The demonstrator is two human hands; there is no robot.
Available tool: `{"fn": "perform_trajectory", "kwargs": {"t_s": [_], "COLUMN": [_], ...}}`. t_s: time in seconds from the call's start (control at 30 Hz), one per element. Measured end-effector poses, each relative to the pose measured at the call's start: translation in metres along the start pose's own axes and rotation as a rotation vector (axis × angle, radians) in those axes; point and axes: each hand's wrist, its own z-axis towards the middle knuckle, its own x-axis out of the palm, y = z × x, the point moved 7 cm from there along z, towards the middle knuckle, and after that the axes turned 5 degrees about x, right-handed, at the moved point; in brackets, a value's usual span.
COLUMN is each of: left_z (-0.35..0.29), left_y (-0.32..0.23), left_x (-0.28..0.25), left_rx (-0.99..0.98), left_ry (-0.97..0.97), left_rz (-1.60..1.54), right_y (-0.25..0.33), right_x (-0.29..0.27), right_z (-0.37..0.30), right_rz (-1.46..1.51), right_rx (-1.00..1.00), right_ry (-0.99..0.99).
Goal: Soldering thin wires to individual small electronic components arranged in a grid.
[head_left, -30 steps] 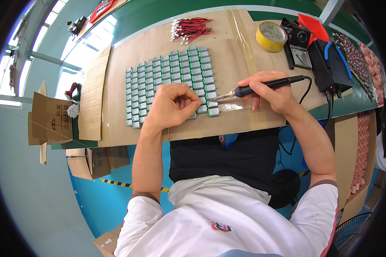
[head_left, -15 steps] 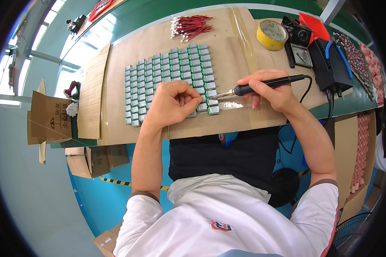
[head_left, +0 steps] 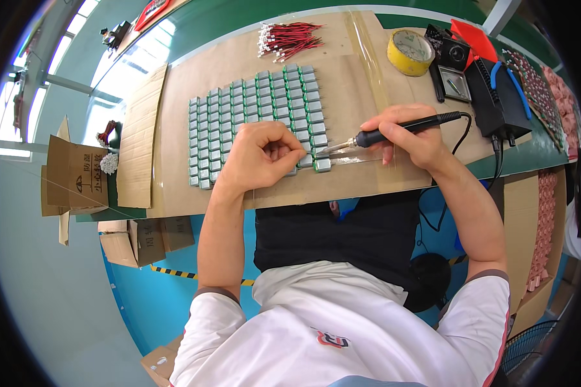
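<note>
My right hand (head_left: 414, 137) grips a soldering iron (head_left: 403, 129) with a black handle. The iron's metal tip points left and meets the right edge of a block of small grey modules (head_left: 239, 103) with green boards, set in tight rows. Over the near part of these rows is my left hand (head_left: 262, 155), its thumb and forefinger pinched close to the iron's tip. A thin strand of solder wire (head_left: 253, 196) shows below that hand; its end at the fingertips is too small to see. Some modules are hidden under the left hand.
Brown cardboard (head_left: 342, 84) covers the green table. Red and black wire leads (head_left: 289, 41) lie at the back, yellow tape (head_left: 410, 53) to their right. A black soldering station (head_left: 497, 100) with blue pliers (head_left: 511, 84) stands far right; its cord loops beside my right arm. Cardboard boxes (head_left: 77, 177) flank the left.
The iron and my right hand have shifted very slightly to the right. My left hand keeps its pinch in nearly the same place.
</note>
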Motion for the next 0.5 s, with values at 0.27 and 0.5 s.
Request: {"fn": "perform_trajectory", "kwargs": {"t_s": [0.27, 0.5], "left_z": [0.0004, -0.0002], "left_y": [-0.0020, -0.0005], "left_x": [0.0009, 0.0034], "left_rx": [0.015, 0.044], "left_ry": [0.052, 0.058], "left_rz": [0.028, 0.013], "right_y": [0.0017, -0.0004], "right_x": [0.0031, 0.0033], "right_z": [0.0003, 0.0000], "right_rz": [0.002, 0.010], "right_rx": [-0.007, 0.013], "right_ry": [0.029, 0.028]}}
